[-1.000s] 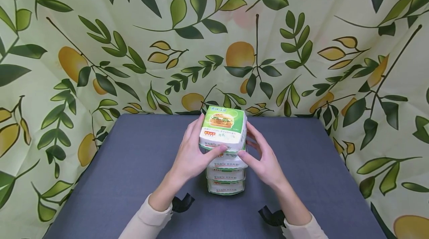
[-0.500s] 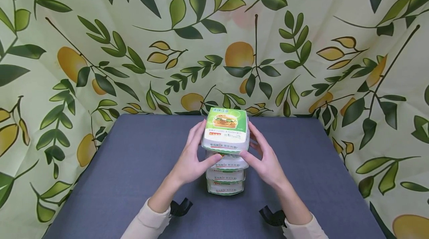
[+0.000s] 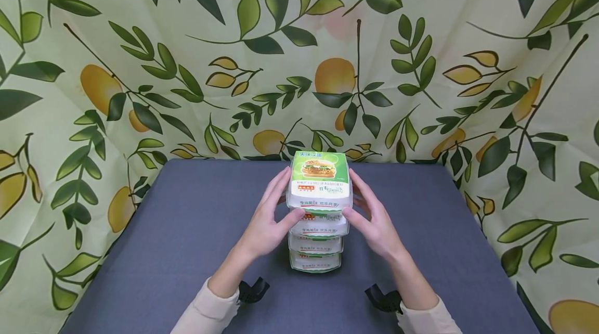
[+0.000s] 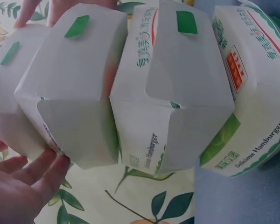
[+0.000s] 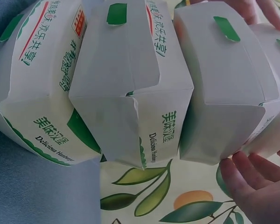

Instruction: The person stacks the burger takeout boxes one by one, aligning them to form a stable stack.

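Observation:
A stack of several green and white paper hamburger boxes stands in the middle of the head view. Its top box (image 3: pixel 321 188) shows a burger picture on the lid and sits slightly turned over the box below (image 3: pixel 319 226). My left hand (image 3: pixel 264 227) lies along the left side of the upper boxes, thumb at the front edge. On the other side, my right hand (image 3: pixel 380 230) mirrors it, thumb near the front right corner. Both wrist views show fairly straight fingers touching the upper boxes, such as the second box (image 4: pixel 70 130); the far sides of the boxes are hidden.
Underneath is a dark blue-grey tabletop (image 3: pixel 201 209). A leaf-and-fruit patterned cloth (image 3: pixel 290 105) hangs behind and at both sides. A black strap piece (image 3: pixel 254 290) shows by the left wrist, another (image 3: pixel 382 299) by the right.
The top box has shifted a little to the right and turned straighter over the stack. Both thumbs have slid outward from its front; the lower boxes have stayed in place.

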Demonstrator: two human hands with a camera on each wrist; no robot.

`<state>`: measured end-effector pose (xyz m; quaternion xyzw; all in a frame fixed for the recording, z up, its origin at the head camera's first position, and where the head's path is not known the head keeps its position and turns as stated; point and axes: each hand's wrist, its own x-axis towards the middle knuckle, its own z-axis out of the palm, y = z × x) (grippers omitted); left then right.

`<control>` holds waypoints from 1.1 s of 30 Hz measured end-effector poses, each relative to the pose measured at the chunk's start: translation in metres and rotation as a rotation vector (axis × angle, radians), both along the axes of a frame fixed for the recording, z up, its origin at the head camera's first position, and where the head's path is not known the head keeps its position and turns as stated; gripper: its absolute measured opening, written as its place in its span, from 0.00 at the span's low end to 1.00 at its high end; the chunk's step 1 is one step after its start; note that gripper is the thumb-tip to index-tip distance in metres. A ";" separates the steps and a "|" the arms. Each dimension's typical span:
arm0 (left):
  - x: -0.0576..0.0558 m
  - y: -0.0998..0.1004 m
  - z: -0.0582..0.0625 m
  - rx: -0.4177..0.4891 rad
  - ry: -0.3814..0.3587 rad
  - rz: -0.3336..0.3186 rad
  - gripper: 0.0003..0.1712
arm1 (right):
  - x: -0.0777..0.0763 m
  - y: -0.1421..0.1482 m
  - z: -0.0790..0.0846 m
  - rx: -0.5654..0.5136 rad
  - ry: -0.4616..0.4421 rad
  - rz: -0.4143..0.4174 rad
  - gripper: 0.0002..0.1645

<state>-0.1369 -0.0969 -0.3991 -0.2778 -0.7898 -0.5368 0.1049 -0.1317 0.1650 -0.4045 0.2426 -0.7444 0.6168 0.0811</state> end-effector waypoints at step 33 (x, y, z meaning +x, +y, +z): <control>0.001 0.000 0.007 0.023 0.029 -0.003 0.43 | 0.002 0.006 0.001 -0.011 -0.002 0.014 0.45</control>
